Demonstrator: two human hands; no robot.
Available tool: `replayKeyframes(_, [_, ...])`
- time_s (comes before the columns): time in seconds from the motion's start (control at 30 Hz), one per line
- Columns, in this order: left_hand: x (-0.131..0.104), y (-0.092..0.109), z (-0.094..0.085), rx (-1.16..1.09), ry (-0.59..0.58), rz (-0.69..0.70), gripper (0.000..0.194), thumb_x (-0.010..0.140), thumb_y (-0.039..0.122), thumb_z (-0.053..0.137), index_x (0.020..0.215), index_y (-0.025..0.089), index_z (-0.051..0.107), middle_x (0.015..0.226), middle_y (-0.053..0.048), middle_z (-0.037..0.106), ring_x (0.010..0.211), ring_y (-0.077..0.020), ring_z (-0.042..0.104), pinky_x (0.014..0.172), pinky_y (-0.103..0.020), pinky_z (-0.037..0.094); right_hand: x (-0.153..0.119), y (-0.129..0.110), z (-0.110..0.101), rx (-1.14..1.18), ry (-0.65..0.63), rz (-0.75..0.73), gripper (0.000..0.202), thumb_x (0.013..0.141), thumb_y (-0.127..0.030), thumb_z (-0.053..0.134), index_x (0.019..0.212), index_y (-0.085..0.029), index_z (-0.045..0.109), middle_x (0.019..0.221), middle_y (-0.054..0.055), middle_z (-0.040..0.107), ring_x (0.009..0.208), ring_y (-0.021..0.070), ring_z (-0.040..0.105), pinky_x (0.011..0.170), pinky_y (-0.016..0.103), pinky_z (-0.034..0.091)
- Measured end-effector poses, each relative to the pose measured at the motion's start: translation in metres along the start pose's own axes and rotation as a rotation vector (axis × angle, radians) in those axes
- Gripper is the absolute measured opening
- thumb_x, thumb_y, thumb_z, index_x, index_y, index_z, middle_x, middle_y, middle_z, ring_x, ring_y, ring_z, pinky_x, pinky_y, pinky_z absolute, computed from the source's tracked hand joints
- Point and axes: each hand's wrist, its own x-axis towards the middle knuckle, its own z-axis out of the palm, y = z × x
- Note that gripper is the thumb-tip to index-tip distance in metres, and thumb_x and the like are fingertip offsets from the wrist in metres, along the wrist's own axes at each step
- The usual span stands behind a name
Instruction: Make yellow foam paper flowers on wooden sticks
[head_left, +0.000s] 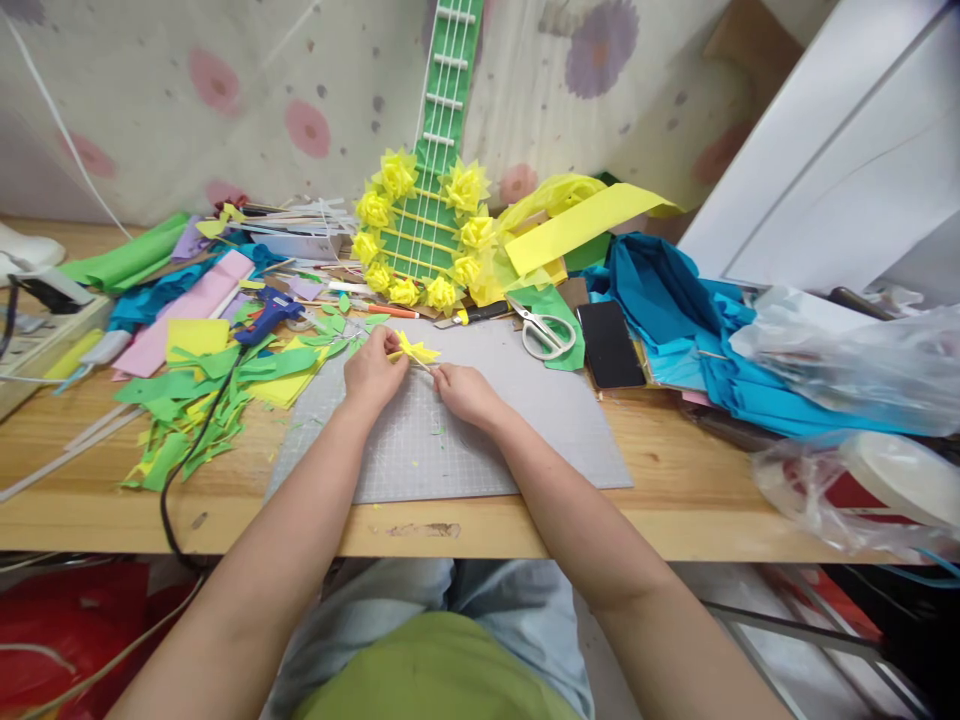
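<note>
Above the grey cutting mat, my left hand pinches a small yellow paper flower by its left edge. My right hand is closed on a thin pale stick whose tip reaches the flower. The fingers partly cover where stick and petals meet, so I cannot tell whether they touch. Behind the hands leans a green paper guitar with white strings, its body ringed by yellow paper flowers.
White-handled scissors, a utility knife and a black phone lie behind the mat. At left are a blue glue gun, its cord and green paper scraps. Blue paper and a plastic-wrapped tub sit at right.
</note>
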Motion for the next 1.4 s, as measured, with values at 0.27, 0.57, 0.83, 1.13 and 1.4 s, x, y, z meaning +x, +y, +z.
replayKeyframes(0.27, [0.002,-0.002,0.003,-0.024,0.02,-0.01,0.02,0.066,0.024,0.055,0.084,0.024,0.047,0.083,0.001,0.061,0.075,-0.0157,0.057,0.062,-0.026,0.036,-0.001,-0.003,0.003,-0.019,0.032,0.019,0.038,0.092,-0.032,0.023,0.096,-0.017,0.058,0.092,0.008,0.067,0.081,0.0168,0.06,0.067,0.023,0.036])
replayKeyframes(0.57, [0.004,-0.004,0.001,-0.057,0.027,0.003,0.017,0.07,0.025,0.053,0.087,0.022,0.051,0.085,-0.001,0.062,0.071,-0.015,0.057,0.065,-0.025,0.038,-0.001,-0.001,0.004,-0.086,0.06,0.068,0.039,0.093,-0.036,0.022,0.1,-0.019,0.056,0.093,0.008,0.067,0.082,0.0183,0.061,0.066,0.025,0.036])
replayKeyframes(0.83, [0.006,-0.008,0.004,-0.087,0.019,-0.001,0.015,0.069,0.026,0.054,0.083,0.021,0.052,0.075,0.001,0.061,0.065,-0.0144,0.055,0.063,-0.026,0.037,0.0,0.0,0.002,-0.046,0.084,0.047,0.038,0.092,-0.033,0.024,0.094,-0.018,0.059,0.087,0.007,0.067,0.076,0.0162,0.06,0.064,0.024,0.035])
replayKeyframes(1.13, [0.009,-0.008,0.005,-0.266,0.059,-0.112,0.018,0.064,0.023,0.055,0.081,0.02,0.05,0.07,0.003,0.056,0.063,-0.0115,0.051,0.062,-0.023,0.037,-0.001,-0.001,0.003,-0.134,0.091,0.06,0.04,0.093,-0.037,0.022,0.101,-0.019,0.057,0.091,0.007,0.067,0.08,0.0176,0.061,0.065,0.024,0.035])
replayKeyframes(1.4, [0.014,-0.005,-0.003,-0.629,0.046,-0.396,0.036,0.069,0.051,0.052,0.057,0.018,0.045,0.05,0.004,0.035,0.049,-0.0092,0.036,0.047,-0.021,0.032,-0.004,-0.004,-0.001,-0.216,0.132,0.021,0.04,0.092,-0.041,0.021,0.1,-0.021,0.055,0.09,0.006,0.067,0.079,0.0172,0.061,0.063,0.024,0.034])
